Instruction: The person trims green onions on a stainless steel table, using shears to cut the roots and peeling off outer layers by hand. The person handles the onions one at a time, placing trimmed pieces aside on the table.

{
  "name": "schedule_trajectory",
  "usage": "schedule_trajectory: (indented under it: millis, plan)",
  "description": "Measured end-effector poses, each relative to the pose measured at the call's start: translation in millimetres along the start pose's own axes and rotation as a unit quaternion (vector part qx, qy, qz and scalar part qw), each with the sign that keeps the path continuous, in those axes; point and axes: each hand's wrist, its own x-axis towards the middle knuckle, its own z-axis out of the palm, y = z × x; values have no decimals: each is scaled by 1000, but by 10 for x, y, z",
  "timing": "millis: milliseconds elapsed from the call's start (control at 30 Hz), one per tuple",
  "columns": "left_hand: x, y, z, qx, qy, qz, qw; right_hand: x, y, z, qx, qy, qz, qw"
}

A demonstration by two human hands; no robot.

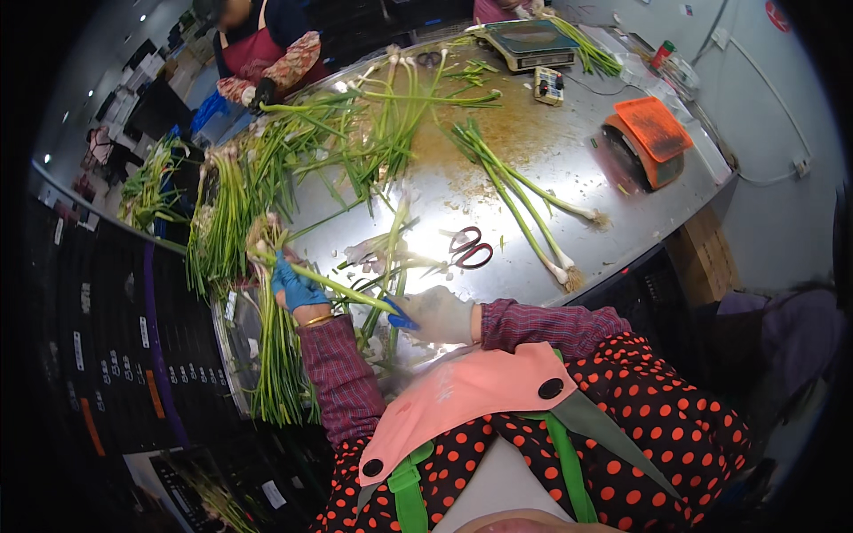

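My left hand [296, 286], in a torn blue glove, grips a green garlic stalk [343, 290] near one end. My right hand [436, 314], in a pale glove, closes on the stalk's other end, with a small blue object [401, 316] at its fingers; what that is I cannot tell. Bundles of green garlic [276, 360] hang over the table edge below my left hand. Peeled skins and leaf scraps [366, 252] lie beyond my hands. Red-and-black handled scissors [472, 249] rest on the metal table [426, 206]. Several trimmed stalks [516, 200] with roots lie to the right.
An orange scale [650, 143] and a larger platform scale [530, 43] stand towards the back right. A garlic heap [333, 133] covers the table's left side. A co-worker [273, 60] handles stalks across the table. Black crates [100, 320] are stacked at the left.
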Motion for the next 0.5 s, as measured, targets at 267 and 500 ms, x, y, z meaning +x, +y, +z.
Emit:
schedule_trajectory:
  millis: [267, 500]
  plan:
    - [-95, 23, 221, 4, -18, 161, 987, 55, -175, -43, -58, 12, -7, 998]
    - [-115, -83, -3, 71, 87, 243, 963, 168, -268, -152, -48, -53, 13, 997]
